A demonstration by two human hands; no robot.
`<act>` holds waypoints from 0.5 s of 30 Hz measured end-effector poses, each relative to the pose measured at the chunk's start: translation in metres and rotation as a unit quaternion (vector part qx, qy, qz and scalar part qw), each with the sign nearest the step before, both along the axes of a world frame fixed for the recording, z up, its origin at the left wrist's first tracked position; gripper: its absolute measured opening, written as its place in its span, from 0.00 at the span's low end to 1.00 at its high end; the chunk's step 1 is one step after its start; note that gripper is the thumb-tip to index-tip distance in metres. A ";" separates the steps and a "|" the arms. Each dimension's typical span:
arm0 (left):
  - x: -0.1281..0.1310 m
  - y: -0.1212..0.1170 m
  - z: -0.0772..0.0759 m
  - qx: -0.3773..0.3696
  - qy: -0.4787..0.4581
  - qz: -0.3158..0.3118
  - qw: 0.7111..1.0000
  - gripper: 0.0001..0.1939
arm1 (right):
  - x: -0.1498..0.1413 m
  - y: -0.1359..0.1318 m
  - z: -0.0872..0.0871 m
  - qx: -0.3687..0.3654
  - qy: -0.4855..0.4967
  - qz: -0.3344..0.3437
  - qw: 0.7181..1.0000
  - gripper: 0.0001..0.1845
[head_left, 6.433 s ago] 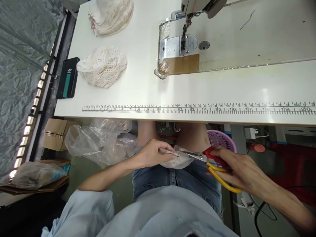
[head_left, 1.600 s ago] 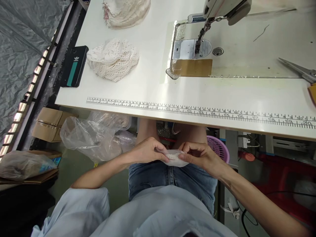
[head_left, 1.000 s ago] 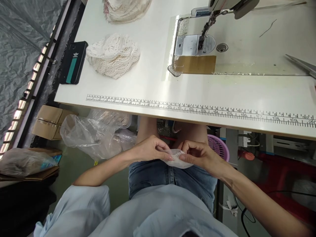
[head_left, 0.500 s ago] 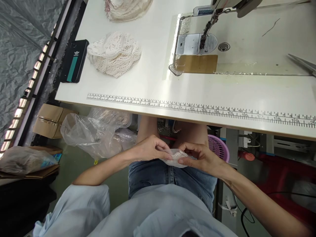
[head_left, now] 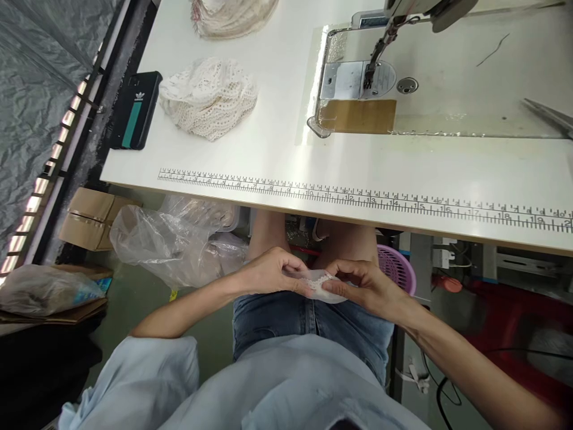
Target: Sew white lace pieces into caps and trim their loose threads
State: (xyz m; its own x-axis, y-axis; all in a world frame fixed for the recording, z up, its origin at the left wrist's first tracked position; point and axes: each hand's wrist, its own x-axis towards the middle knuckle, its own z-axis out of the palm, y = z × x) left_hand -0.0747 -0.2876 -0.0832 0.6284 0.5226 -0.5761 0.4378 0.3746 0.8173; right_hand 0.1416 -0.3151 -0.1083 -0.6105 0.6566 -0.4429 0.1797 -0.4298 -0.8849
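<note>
Over my lap, below the table edge, both hands pinch one small white lace piece [head_left: 319,280] that rests on a bit of clear plastic. My left hand [head_left: 268,273] grips its left end with curled fingers. My right hand [head_left: 358,285] pinches the right end between thumb and fingers. The two hands nearly touch. On the white table [head_left: 268,155] above, a bundle of cream lace [head_left: 208,97] lies at the left, with another pile [head_left: 233,15] behind it. Scissor blades [head_left: 548,113] show at the right edge.
A sewing machine with its needle plate [head_left: 358,80] stands at the back. A printed ruler [head_left: 358,197] runs along the table's front edge. A black phone [head_left: 134,110] lies at the left edge. Clear plastic bags [head_left: 174,245], cardboard boxes [head_left: 87,221] and a purple basket [head_left: 396,266] sit below.
Earlier my right hand held red and yellow scissors at the lace; they now lie on the table at the right. Both hands have since kept working the lace with small finger movements.
</note>
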 end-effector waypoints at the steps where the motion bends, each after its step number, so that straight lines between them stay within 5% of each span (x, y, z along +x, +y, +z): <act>1: 0.000 0.000 -0.001 0.000 -0.003 -0.002 1.000 0.13 | 0.000 0.000 0.000 0.001 0.001 0.001 1.000 0.14; 15: 0.000 -0.004 0.001 0.010 0.027 0.013 0.999 0.10 | 0.001 -0.001 0.001 0.022 -0.009 0.010 1.000 0.15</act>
